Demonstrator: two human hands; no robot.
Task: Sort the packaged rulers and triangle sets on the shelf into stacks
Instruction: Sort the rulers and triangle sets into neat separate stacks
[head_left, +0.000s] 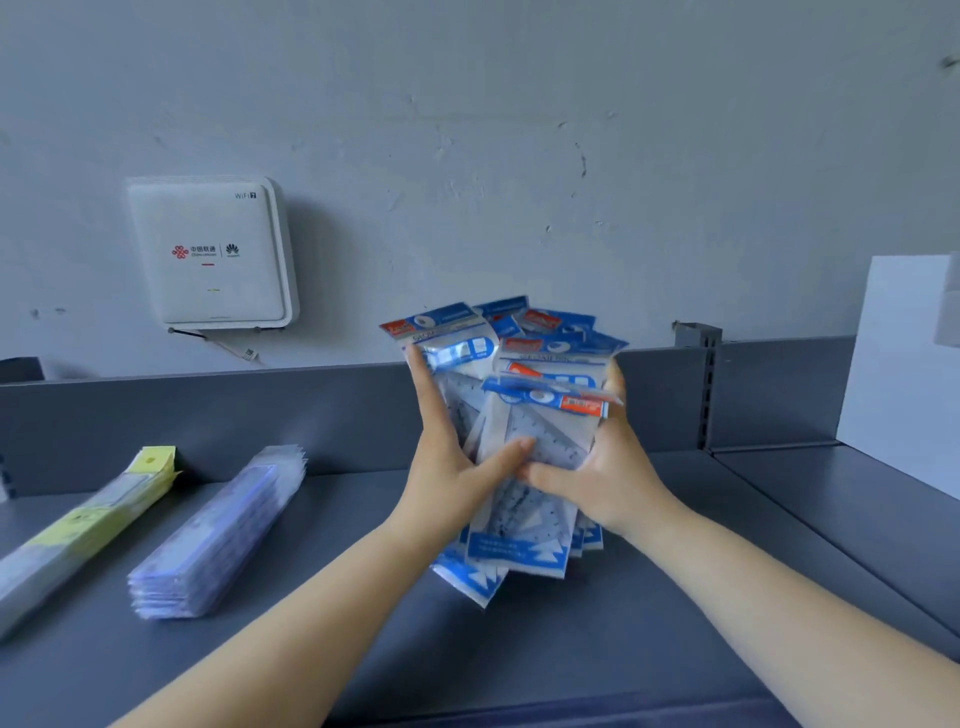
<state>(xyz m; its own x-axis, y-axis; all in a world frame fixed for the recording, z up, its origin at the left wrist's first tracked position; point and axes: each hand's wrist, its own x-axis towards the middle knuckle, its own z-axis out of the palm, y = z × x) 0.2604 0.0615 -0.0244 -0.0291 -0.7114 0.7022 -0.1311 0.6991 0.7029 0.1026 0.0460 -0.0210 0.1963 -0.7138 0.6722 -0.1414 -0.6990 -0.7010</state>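
A: What have the hands got?
B: The left hand (451, 462) and right hand (597, 475) both grip a fanned bundle of triangle sets (524, 415), above the shelf (597, 623).
A: And the rulers?
B: Yellow-tagged ruler stack (88, 525) far left, clear-packaged ruler stack (218, 535) beside it.

"WiFi 7" on white router (210, 253)
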